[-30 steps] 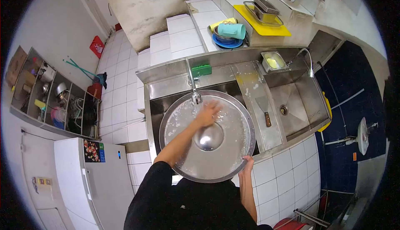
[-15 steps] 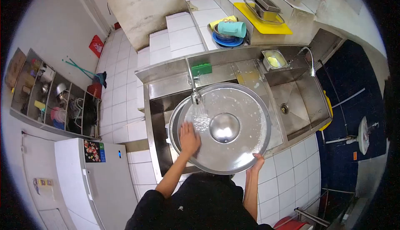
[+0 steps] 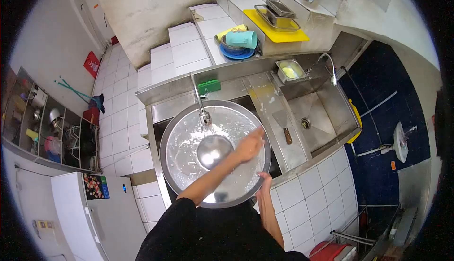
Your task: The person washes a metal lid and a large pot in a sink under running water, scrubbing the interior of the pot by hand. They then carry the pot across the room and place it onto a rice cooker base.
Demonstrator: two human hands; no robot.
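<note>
A large round metal pan (image 3: 184, 187) with a raised dome (image 3: 215, 152) in its middle lies over the left sink basin. Water from the tap (image 3: 204, 117) runs into it, and a shallow bubbly layer covers its surface. My left hand (image 3: 250, 146) reaches across to the pan's right side, slightly blurred, its fingers outstretched near the inner rim with nothing visible in them. At the lower right, my right hand (image 3: 265, 183) is closed on the pan's rim. A scraper with a brown handle (image 3: 287, 136) rests on the drainboard right of the pan.
The right sink basin (image 3: 314, 112) has its own tap (image 3: 334, 79) and a small metal container (image 3: 290, 70) behind it. A green sponge (image 3: 209, 87) sits on the back ledge. Stacked dishes with a turquoise mug (image 3: 241, 39) and a yellow board (image 3: 283, 35) stand beyond.
My left hand has swept from the pan's left side to its right. The pan has shifted left and looks more level, holding more water. The scraper has come into view.
</note>
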